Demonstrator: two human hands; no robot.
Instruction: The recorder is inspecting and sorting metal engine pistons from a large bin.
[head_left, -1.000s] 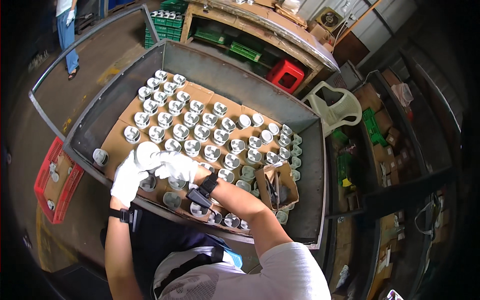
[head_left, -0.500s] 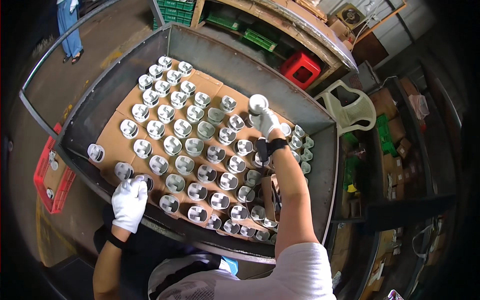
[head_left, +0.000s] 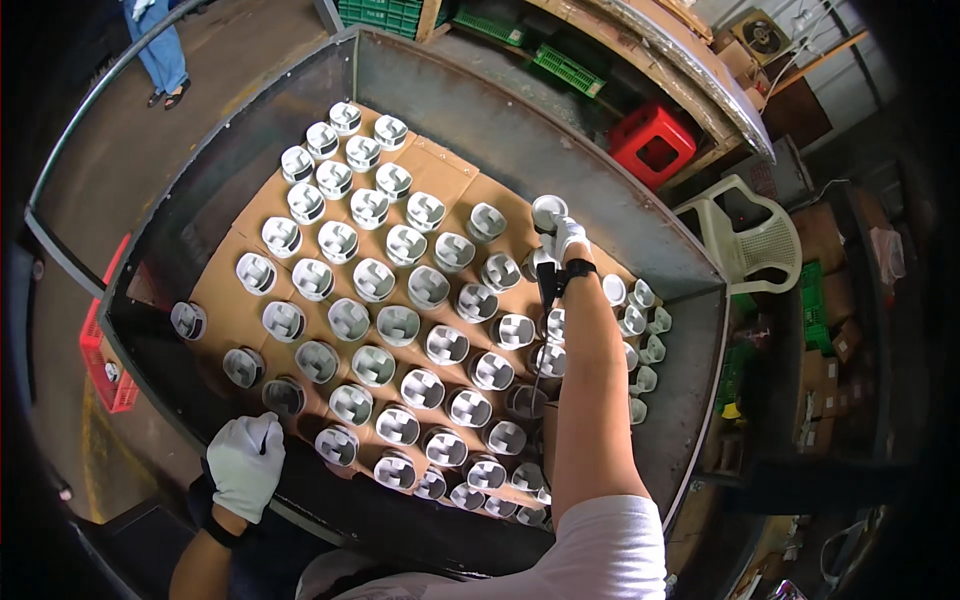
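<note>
Many silvery pistons [head_left: 428, 287] stand in loose rows on cardboard, their hollow, cut-out ends facing up. My right hand [head_left: 570, 236], in a white glove, reaches to the far right side and grips a piston [head_left: 548, 212] whose round, flat face shows. Other pistons under that wrist are partly hidden. My left hand [head_left: 245, 468], also gloved, is closed above the near left rim, just short of a darker piston [head_left: 284, 396]. A short dark mark shows at its fingers; what it holds, if anything, I cannot make out.
The pistons stand on a cardboard sheet [head_left: 440, 172] inside a deep grey metal bin [head_left: 520, 120]. Beyond it are a red stool [head_left: 652, 146], a pale plastic chair [head_left: 750, 240] and a wooden bench. A red crate [head_left: 122, 392] lies at left; a person in blue trousers [head_left: 160, 55] stands far left.
My left hand has drawn back from the darker piston toward the near rim. My right hand still grips its piston at the far side. The whole view has shifted slightly.
</note>
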